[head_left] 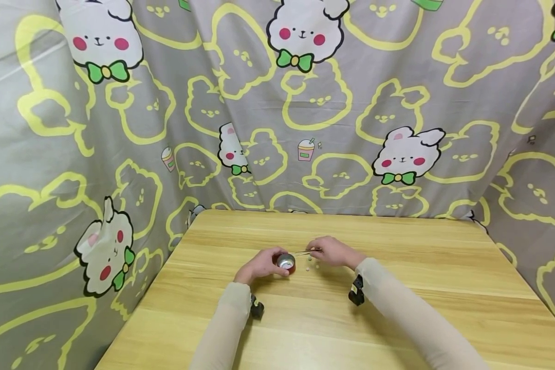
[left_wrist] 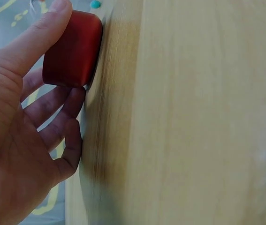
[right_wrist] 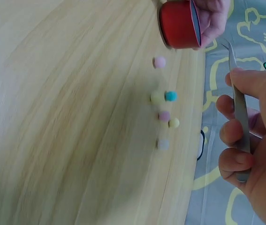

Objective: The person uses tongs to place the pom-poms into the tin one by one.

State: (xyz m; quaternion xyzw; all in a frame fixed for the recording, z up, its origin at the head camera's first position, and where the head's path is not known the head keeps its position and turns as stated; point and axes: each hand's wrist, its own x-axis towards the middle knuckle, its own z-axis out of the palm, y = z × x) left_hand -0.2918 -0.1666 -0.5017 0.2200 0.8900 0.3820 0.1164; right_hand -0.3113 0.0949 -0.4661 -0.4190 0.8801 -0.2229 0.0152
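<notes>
My left hand [head_left: 263,264] grips a small red cup [right_wrist: 179,24] with a silvery inside, thumb on one side and fingers on the other. The cup stands upright on the table, its red wall facing the left wrist view. In my right hand [head_left: 332,251] is a pair of curved metal tweezers [right_wrist: 239,108], held along the fingers with the thumb on it. The tweezers' tips point toward the cup, above the table; no bead shows between them. Several small round beads lie loose near the cup, among them a pink bead [right_wrist: 159,62], a teal bead [right_wrist: 171,96] and a purple bead [right_wrist: 164,116].
The wooden table [head_left: 305,324] stretches around both hands. A grey patterned curtain [head_left: 259,103] hangs behind the table's far edge and along its sides. Each wrist carries a small black camera mount, such as the right mount [head_left: 356,291].
</notes>
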